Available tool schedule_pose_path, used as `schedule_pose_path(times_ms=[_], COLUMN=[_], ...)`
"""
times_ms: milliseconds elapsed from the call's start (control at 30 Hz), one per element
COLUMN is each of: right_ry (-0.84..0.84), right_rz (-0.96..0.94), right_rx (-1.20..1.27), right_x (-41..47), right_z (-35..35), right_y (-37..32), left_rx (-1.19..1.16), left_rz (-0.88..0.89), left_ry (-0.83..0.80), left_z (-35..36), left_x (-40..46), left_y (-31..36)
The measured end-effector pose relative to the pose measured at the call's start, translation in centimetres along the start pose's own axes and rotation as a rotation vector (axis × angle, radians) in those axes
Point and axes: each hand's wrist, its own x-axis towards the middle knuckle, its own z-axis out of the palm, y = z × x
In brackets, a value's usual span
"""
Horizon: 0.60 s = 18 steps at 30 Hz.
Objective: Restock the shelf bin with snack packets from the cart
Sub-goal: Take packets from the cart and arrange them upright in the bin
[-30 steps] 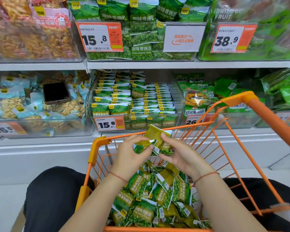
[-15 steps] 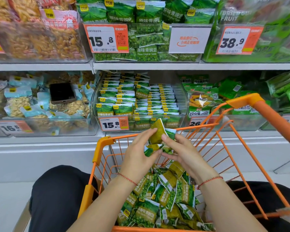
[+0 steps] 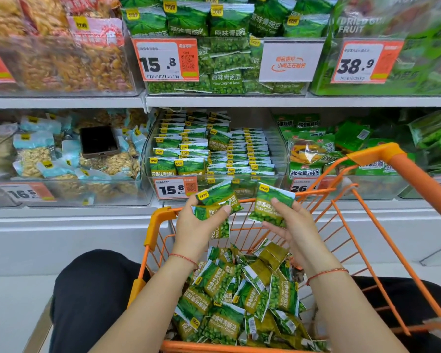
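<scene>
- Nearest, at 6 o'clock, the orange cart (image 3: 372, 159) holds a loose heap of snack packets (image 3: 239, 296); its bottom rim is cut off by the frame edge, and how deep the heap goes cannot be told.
- Just above the heap, the left hand (image 3: 196, 230) grasps a small bunch of green packets (image 3: 215, 200), thumb across their fronts; how many it holds is hard to count, since they overlap.
- At 1 o'clock of it, slightly apart, the right hand (image 3: 293, 225) pinches a single packet (image 3: 273, 205) by its lower edge, print facing up.
- These pouches look light, soft and crinkly, with slick film and loose peas inside, so I judge a hold across the flat body or a sealed edge steadier than a fingertip nip.
- Farther, at 12 o'clock, the clear shelf bin (image 3: 281, 159) stands behind the cart's front rim, its packets in upright rows; its back rows are shadowed under the upper shelf.
</scene>
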Motion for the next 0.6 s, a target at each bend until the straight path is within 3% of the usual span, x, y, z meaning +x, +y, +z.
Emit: schedule_pose_path(times_ms=[67, 233, 433, 600], right_ry=[0.014, -0.237, -0.236, -0.11], right_rz=[0.018, 0.015, 0.062, 0.174], right_rx=[-0.006, -0.156, -0.138, -0.02], right_x=[0.0, -0.7, -1.3, -0.3], right_z=[0.1, 1.3, 1.6, 1.1], right_y=[0.0, 1.1, 1.2, 1.5], left_rx=[-0.032, 0.031, 0.083, -0.192], left_rz=[-0.069, -0.029, -0.054, -0.507], left_ry=[-0.069, -0.075, -0.145, -0.171], left_z=[-0.1, 0.7, 0.8, -0.2], left_x=[0.1, -0.4, -0.7, 0.3], left_y=[0.1, -0.1, -0.4, -0.4])
